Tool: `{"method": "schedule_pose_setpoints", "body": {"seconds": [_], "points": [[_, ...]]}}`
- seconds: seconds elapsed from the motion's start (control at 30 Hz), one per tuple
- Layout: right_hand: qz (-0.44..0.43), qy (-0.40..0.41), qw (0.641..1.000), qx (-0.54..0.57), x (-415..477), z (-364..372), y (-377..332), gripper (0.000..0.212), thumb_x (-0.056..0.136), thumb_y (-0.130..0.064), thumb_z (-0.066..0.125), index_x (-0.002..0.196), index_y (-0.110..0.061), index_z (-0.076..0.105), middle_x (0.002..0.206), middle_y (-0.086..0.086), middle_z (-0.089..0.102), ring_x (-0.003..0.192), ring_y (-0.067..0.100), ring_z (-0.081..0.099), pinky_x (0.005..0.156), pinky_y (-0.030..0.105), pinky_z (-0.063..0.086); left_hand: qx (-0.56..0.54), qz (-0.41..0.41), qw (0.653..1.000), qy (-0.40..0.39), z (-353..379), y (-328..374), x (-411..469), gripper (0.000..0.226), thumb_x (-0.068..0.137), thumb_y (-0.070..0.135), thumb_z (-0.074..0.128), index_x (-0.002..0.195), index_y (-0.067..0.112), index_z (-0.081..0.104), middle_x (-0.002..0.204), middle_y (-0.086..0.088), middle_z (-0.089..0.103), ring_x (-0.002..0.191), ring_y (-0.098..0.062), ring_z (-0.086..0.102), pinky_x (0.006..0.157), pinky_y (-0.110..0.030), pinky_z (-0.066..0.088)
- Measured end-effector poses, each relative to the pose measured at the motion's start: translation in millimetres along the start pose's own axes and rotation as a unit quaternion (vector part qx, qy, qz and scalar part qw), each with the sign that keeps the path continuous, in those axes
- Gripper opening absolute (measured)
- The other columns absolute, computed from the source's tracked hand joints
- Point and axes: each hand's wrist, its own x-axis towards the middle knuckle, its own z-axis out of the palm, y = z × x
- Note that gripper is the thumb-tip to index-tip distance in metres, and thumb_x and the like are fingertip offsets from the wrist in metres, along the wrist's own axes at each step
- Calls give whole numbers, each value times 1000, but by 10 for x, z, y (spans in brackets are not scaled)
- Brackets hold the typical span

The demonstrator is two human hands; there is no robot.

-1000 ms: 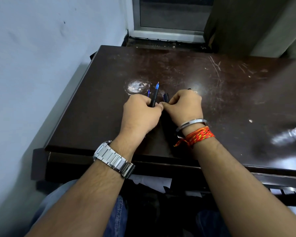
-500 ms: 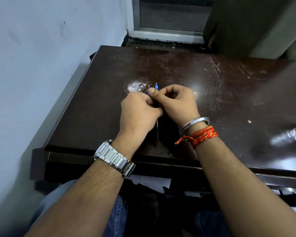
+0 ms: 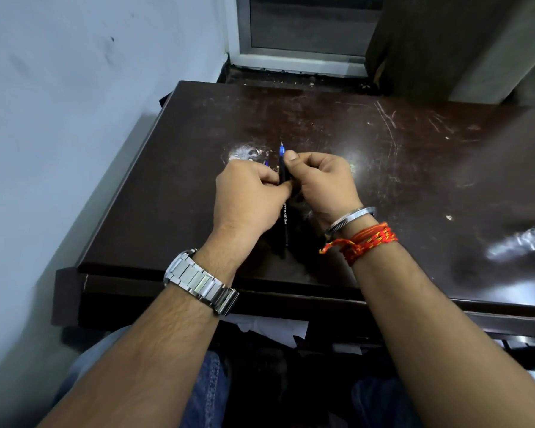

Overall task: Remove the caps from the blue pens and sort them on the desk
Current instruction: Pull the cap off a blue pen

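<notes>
Both hands meet over the middle of the dark brown desk [image 3: 383, 168]. An uncapped dark pen [image 3: 284, 222] with a blue tip pointing away stands between them; white lettering shows on its barrel below the hands. My right hand [image 3: 322, 183] pinches this pen near its upper part with thumb and fingers. My left hand [image 3: 247, 199] is closed beside it and holds a second pen, of which only the blue tip [image 3: 266, 163] pokes out above the knuckles. Any caps are hidden inside the hands.
A pale wall runs along the desk's left side. A worn white patch [image 3: 244, 152] marks the desk just beyond my left hand. Crumpled clear plastic [image 3: 525, 239] lies at the right edge. White paper [image 3: 266, 327] sticks out under the front edge.
My right hand has shifted left and up onto the pen standing between the hands, now pinching it near the tip. The pen has dropped a little, its barrel showing below the hands.
</notes>
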Motion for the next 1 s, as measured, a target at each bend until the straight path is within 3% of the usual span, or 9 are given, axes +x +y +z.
{"method": "schedule_pose_setpoints", "body": {"seconds": [0.07,0.17,0.27,0.43,0.6,0.7,0.83,0.9,1.0], "points": [[-1,18,1000,-5,20,-17,-12,31,90,-27,67,61,-17,66,59,9,60,54,20,50,56,34,43,3,4,1000,0,-13,-9,20,23,73,27,85,63,11,73,52,-4,66,53,-26,70,54,-40,61],[-10,19,1000,16,1,-25,-40,23,83,-32,75,71,-15,67,56,-3,64,48,9,55,50,25,45,32,43,998,20,-28,2,18,19,75,23,84,61,15,74,43,9,58,41,-4,52,44,-18,44],[-20,20,1000,12,-55,3,-46,30,76,-29,83,84,-5,67,66,4,71,58,12,66,50,21,50,49,61,997,15,-14,24,-19,11,75,16,79,64,15,77,45,11,60,46,2,57,42,-7,34],[-43,26,999,1,-54,-2,-68,17,84,-16,76,70,-9,67,51,-8,65,44,0,57,44,15,44,49,56,997,18,5,10,-17,21,77,18,80,58,15,70,49,7,64,45,-1,56,41,-9,35],[-60,10,998,-11,-32,-40,-56,18,90,-13,68,73,-7,69,61,2,65,47,1,54,48,18,44,39,52,998,14,-2,-1,11,27,75,22,84,56,12,67,43,2,57,41,-5,46,41,-14,36],[-52,21,998,-11,-17,-30,-66,25,93,-11,63,69,-14,69,61,2,63,54,9,54,55,26,46,2,34,999,-2,-23,3,41,28,73,26,88,54,25,68,43,13,58,40,0,52,45,-19,42],[28,31,994,100,-29,5,-146,42,92,-22,62,50,-16,63,46,-4,59,40,9,53,41,19,41,13,57,998,5,-16,34,-6,32,70,28,90,53,32,63,45,26,60,40,10,55,43,-5,37],[1,26,998,52,-61,12,-149,36,87,-33,71,59,-14,60,49,-5,59,40,7,53,41,18,41,35,69,997,21,-10,27,-21,29,71,24,88,53,28,65,44,20,61,45,10,57,44,-3,36],[-51,35,998,-31,-89,31,-122,25,80,-25,79,69,-11,62,63,5,65,55,14,58,49,23,46,51,80,995,28,-14,23,-24,19,73,17,82,59,19,71,47,16,62,50,7,61,45,-5,38]]}}
